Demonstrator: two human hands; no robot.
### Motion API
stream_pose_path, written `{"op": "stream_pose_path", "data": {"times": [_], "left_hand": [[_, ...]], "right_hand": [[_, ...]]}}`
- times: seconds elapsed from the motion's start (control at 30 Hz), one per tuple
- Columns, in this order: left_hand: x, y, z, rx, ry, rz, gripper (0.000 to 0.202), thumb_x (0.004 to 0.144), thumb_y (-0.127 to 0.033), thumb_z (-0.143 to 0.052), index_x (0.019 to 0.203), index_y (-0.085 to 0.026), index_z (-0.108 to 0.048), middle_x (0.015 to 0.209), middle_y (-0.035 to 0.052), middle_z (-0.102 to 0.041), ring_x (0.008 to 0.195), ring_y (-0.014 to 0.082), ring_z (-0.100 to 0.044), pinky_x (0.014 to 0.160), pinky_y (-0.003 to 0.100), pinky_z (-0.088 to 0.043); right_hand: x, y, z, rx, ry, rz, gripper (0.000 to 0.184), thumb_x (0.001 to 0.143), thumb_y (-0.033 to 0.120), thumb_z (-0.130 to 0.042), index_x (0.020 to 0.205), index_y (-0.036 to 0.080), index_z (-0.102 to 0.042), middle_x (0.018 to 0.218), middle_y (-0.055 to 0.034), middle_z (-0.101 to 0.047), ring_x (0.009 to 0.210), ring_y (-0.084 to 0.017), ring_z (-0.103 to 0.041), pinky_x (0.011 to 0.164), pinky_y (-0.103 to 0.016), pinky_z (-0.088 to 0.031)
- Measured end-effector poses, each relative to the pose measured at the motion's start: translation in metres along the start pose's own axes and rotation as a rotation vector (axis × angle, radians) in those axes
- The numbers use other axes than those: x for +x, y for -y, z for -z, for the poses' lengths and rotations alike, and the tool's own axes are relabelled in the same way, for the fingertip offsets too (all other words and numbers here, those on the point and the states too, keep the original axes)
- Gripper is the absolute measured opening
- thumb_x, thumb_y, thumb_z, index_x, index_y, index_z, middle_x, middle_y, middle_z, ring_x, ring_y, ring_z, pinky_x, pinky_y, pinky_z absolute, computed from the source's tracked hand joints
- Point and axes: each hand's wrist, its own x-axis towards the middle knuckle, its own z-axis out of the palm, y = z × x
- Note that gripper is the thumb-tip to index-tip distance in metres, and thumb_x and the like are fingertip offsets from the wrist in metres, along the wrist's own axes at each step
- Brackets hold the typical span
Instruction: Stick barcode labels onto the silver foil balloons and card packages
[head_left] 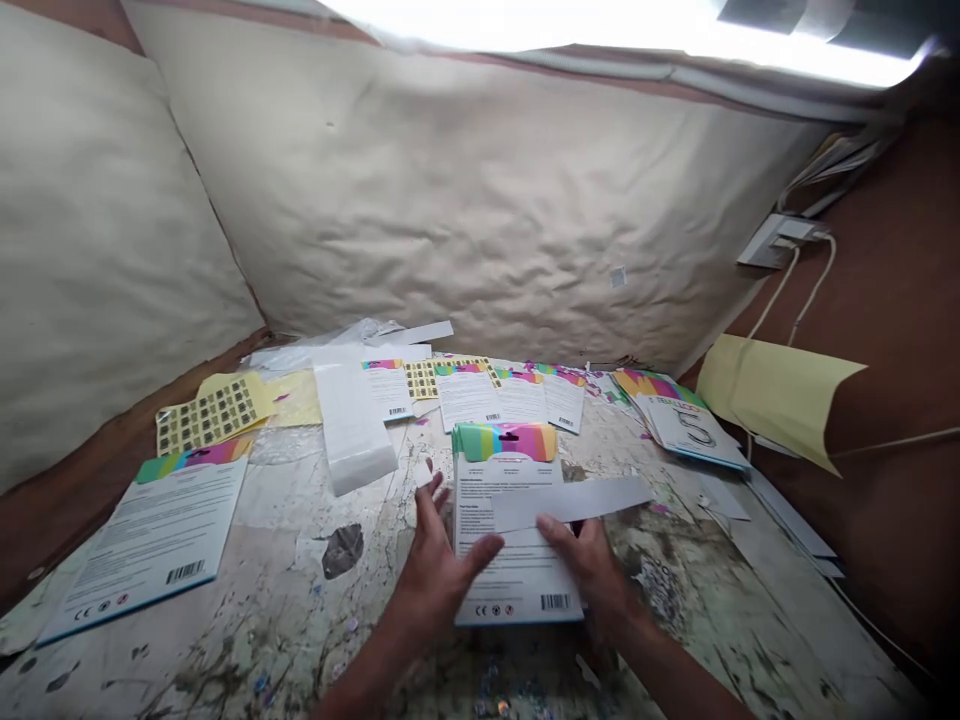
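Note:
In front of me a stack of flat card packages (517, 585) stands back side up, with a rainbow header, printed text and a barcode. A white paper strip (600, 500) lies slantwise across it, its right end sticking out past the edge. My right hand (592, 565) grips the strip with the thumb on top, at the stack's right side. On the left edge is my left hand (439, 555), fingers stretched apart and thumb over the front package. Something small and white (425, 474) covers its index fingertip; I cannot tell what it is.
More packages (165, 540) lie at the left, with several others along the back. Yellow sticker sheets (217, 412) and a long white strip (352, 440) are at the back left. A package pile (686, 430), yellow paper (780, 390) and cables (772, 290) occupy the right.

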Motion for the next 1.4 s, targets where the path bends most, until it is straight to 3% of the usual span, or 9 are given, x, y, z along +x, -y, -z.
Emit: {"op": "stream_pose_path", "data": {"times": [0.1, 0.23, 0.5, 0.8, 0.93, 1.03, 1.13, 1.23, 1.4], "left_hand": [[0.035, -0.019, 0.004, -0.380, 0.104, 0.165, 0.083, 0.078, -0.046, -0.073, 0.139, -0.024, -0.020, 0.123, 0.0171, -0.063, 0.106, 0.0302, -0.066, 0.082, 0.042, -0.059], [0.067, -0.031, -0.004, -0.444, 0.068, 0.111, 0.071, 0.071, -0.045, -0.079, 0.125, -0.021, -0.040, 0.106, 0.0118, -0.071, 0.096, 0.0296, -0.070, 0.076, 0.038, -0.059], [0.075, 0.002, -0.025, -0.428, -0.030, 0.106, 0.058, 0.071, -0.042, -0.079, 0.113, -0.018, -0.048, 0.108, 0.0109, -0.070, 0.098, 0.0263, -0.069, 0.081, 0.035, -0.058], [0.073, -0.004, -0.023, -0.307, -0.157, 0.166, 0.068, 0.064, -0.038, -0.085, 0.118, -0.019, -0.048, 0.100, 0.0100, -0.072, 0.088, 0.0271, -0.072, 0.075, 0.039, -0.060], [0.079, -0.003, -0.007, -0.242, -0.277, 0.137, 0.068, 0.063, -0.039, -0.085, 0.116, -0.019, -0.049, 0.096, 0.0089, -0.073, 0.084, 0.0265, -0.072, 0.071, 0.038, -0.061], [0.083, -0.005, 0.004, -0.157, -0.398, 0.088, 0.065, 0.064, -0.040, -0.084, 0.115, -0.020, -0.049, 0.097, 0.0085, -0.072, 0.085, 0.0256, -0.072, 0.071, 0.037, -0.061], [0.079, -0.010, 0.004, -0.118, -0.428, 0.048, 0.064, 0.063, -0.038, -0.084, 0.113, -0.020, -0.048, 0.095, 0.0073, -0.072, 0.082, 0.0253, -0.073, 0.069, 0.035, -0.061], [0.071, -0.015, -0.005, -0.197, -0.318, 0.040, 0.062, 0.061, -0.035, -0.085, 0.108, -0.022, -0.046, 0.087, 0.0033, -0.074, 0.076, 0.0249, -0.073, 0.065, 0.035, -0.061], [0.066, -0.009, -0.012, -0.211, -0.108, -0.017, 0.059, 0.058, -0.031, -0.086, 0.100, -0.022, -0.045, 0.081, 0.0010, -0.074, 0.070, 0.0230, -0.071, 0.060, 0.030, -0.060]], "right_hand": [[0.014, 0.008, -0.001, -0.012, 0.027, 0.122, 0.061, 0.074, 0.049, -0.075, 0.123, 0.014, -0.060, 0.108, -0.0130, -0.072, 0.104, -0.034, -0.065, 0.090, -0.046, -0.053], [0.034, 0.012, -0.001, 0.070, 0.024, 0.190, 0.062, 0.081, 0.051, -0.067, 0.129, 0.014, -0.056, 0.110, -0.0123, -0.071, 0.110, -0.034, -0.062, 0.090, -0.046, -0.053], [0.056, -0.009, 0.012, -0.024, -0.021, 0.247, 0.058, 0.087, 0.055, -0.058, 0.132, 0.019, -0.052, 0.107, -0.0082, -0.072, 0.111, -0.031, -0.061, 0.095, -0.042, -0.050], [0.059, -0.015, 0.008, -0.007, 0.006, 0.200, 0.049, 0.081, 0.058, -0.064, 0.110, 0.018, -0.063, 0.106, -0.0091, -0.071, 0.103, -0.028, -0.064, 0.092, -0.040, -0.051], [0.065, 0.001, 0.027, -0.034, -0.008, 0.079, 0.055, 0.080, 0.067, -0.058, 0.089, 0.014, -0.069, 0.079, -0.0090, -0.072, 0.073, -0.024, -0.068, 0.072, -0.037, -0.055], [0.067, 0.015, 0.043, -0.335, -0.206, 0.181, 0.058, 0.081, 0.068, -0.054, 0.060, 0.015, -0.066, 0.054, -0.0062, -0.062, 0.051, -0.018, -0.058, 0.058, -0.033, -0.052], [0.060, 0.019, 0.039, -0.478, -0.329, 0.440, 0.041, 0.084, 0.056, -0.061, 0.084, 0.016, -0.071, 0.079, -0.0085, -0.072, 0.070, -0.022, -0.065, 0.071, -0.035, -0.054], [0.049, 0.015, 0.020, -0.418, -0.200, 0.522, 0.046, 0.085, 0.045, -0.064, 0.124, 0.020, -0.061, 0.123, -0.0099, -0.065, 0.108, -0.028, -0.062, 0.093, -0.039, -0.050], [0.040, 0.010, 0.010, -0.224, 0.027, 0.517, 0.048, 0.089, 0.036, -0.060, 0.134, 0.022, -0.051, 0.132, -0.0104, -0.059, 0.118, -0.027, -0.057, 0.095, -0.035, -0.048]]}}
